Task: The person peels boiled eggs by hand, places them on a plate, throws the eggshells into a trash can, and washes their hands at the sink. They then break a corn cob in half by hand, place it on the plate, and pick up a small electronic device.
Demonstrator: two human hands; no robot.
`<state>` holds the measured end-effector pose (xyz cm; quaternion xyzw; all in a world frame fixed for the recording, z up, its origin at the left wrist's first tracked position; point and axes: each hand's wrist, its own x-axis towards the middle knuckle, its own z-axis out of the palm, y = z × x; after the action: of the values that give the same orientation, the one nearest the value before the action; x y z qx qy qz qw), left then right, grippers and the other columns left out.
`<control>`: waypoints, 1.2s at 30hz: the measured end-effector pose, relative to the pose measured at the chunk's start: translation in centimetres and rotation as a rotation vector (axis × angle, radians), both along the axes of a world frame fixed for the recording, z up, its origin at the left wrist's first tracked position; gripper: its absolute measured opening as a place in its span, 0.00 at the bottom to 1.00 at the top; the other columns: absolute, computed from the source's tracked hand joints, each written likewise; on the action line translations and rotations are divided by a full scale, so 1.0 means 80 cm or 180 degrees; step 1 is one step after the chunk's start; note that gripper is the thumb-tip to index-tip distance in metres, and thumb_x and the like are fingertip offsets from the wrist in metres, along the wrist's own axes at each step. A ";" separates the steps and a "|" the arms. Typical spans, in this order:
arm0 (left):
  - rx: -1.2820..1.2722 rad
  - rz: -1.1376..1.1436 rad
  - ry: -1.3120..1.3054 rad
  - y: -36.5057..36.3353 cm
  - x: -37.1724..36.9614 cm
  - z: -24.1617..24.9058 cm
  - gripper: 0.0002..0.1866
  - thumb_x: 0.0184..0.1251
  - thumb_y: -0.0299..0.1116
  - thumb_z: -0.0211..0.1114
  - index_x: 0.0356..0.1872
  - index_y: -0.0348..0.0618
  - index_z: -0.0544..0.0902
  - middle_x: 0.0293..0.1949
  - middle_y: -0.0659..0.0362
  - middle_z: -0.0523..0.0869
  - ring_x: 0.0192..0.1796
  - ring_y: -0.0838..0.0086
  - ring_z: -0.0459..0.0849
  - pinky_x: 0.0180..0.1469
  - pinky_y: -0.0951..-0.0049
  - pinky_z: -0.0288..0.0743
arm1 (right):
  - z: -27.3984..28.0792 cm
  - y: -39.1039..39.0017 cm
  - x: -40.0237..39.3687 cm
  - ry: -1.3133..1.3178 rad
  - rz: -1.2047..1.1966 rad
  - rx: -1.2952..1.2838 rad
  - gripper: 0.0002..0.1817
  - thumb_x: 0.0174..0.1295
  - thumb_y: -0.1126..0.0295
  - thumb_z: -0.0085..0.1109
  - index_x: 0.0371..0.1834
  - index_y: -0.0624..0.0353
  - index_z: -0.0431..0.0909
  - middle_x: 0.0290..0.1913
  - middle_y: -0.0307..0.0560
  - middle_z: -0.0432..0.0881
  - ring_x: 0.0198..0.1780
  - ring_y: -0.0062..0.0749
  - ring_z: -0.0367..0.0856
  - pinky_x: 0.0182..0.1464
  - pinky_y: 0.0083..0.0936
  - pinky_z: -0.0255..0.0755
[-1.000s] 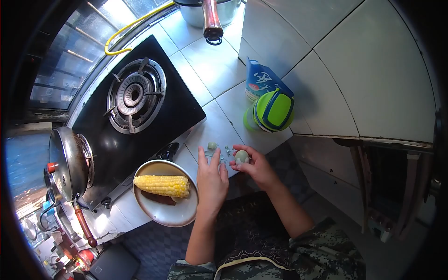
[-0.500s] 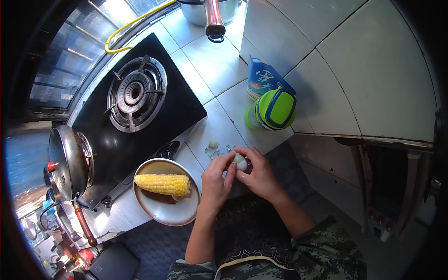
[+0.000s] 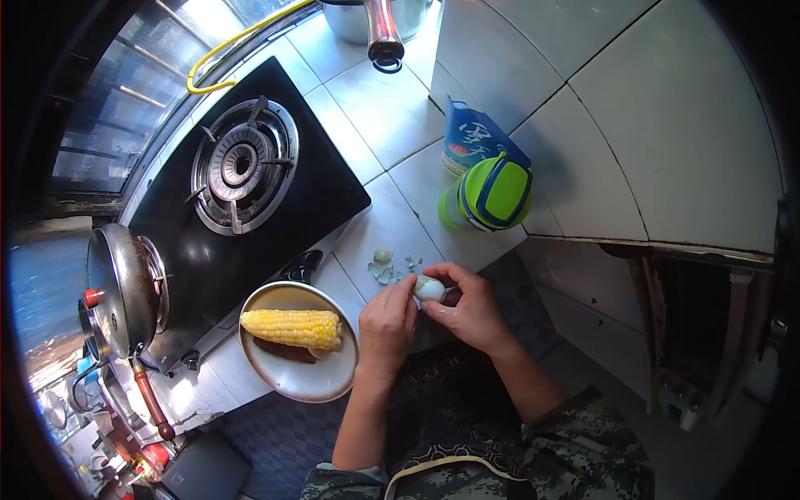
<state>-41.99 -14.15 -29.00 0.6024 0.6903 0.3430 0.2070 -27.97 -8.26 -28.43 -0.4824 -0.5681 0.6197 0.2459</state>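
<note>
Holding: right hand (image 3: 473, 312) pinches pale, partly shelled egg (image 3: 429, 289), left hand (image 3: 388, 325) touching it, just below centre.
Shell: pale-green fragments (image 3: 385, 274) on white-tiled table (image 3: 392, 221).
Corn: yellow cob (image 3: 292, 329), brown-rimmed white plate (image 3: 304, 375).

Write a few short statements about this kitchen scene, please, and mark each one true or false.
1. The bare left hand and bare right hand are at the partly peeled pale egg. True.
2. The yellow corn cob lies on the black stove. False: it is on the round, brown-rimmed white plate.
3. Pale green shell pieces lie on the white tiled counter. True.
4. The green container has no lid on. False: its green lid is on.
</note>
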 end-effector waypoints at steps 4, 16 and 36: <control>-0.0162 0.0362 -0.0416 0.003 -0.002 0.006 0.12 0.60 0.21 0.61 0.45 0.39 0.83 0.33 0.50 0.83 0.35 0.57 0.84 0.37 0.63 0.76 | -0.027 0.005 0.007 0.1009 -0.0084 -0.1106 0.22 0.55 0.82 0.63 0.55 0.63 0.74 0.48 0.42 0.81 0.49 0.23 0.80 0.51 0.22 0.77; -0.0505 0.0495 -0.0942 0.008 0.007 0.003 0.12 0.67 0.30 0.61 0.48 0.36 0.81 0.41 0.49 0.82 0.41 0.56 0.82 0.44 0.62 0.76 | -0.036 0.004 0.007 0.2156 -0.0241 -0.2063 0.22 0.66 0.77 0.54 0.64 0.64 0.69 0.57 0.47 0.78 0.57 0.30 0.78 0.61 0.31 0.74; -0.0164 0.0510 -0.0509 0.005 0.014 -0.005 0.14 0.63 0.22 0.58 0.51 0.36 0.80 0.39 0.47 0.83 0.40 0.53 0.83 0.43 0.60 0.76 | -0.042 -0.003 -0.003 0.1564 -0.0455 -0.1648 0.22 0.64 0.79 0.60 0.62 0.64 0.73 0.51 0.45 0.82 0.51 0.25 0.81 0.56 0.25 0.76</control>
<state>-40.89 -13.75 -29.37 0.5105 0.7261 0.3876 0.2486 -28.22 -8.48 -31.82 -0.4038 -0.2811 0.8217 0.2875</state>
